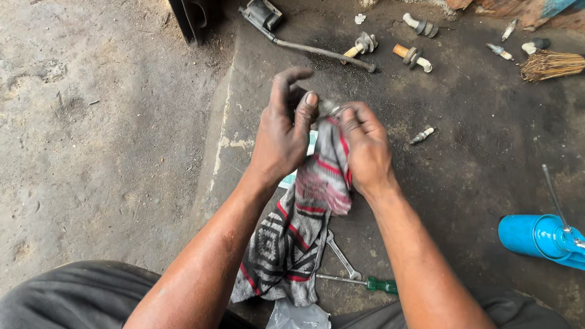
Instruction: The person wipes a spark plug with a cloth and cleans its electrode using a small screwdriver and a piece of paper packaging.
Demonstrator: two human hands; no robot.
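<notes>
My left hand (pixel 282 132) and my right hand (pixel 366 147) meet over the dark, oily floor. Between them is a small metal part (pixel 328 107), mostly hidden by my fingers. A grey, red and black patterned cloth (pixel 290 239) is wrapped around it and hangs down toward my lap. My left fingers pinch the part's top end, with the index finger raised. My right hand grips the cloth around the part. What the part is exactly I cannot tell.
Several spark plugs (pixel 422 135) and small fittings (pixel 413 56) lie at the far side. A brush (pixel 555 65) lies far right, a blue oil can (pixel 546 238) at right. A wrench (pixel 341 254) and green-handled screwdriver (pixel 366 284) lie under the cloth. A long-handled tool (pixel 297 38) lies beyond.
</notes>
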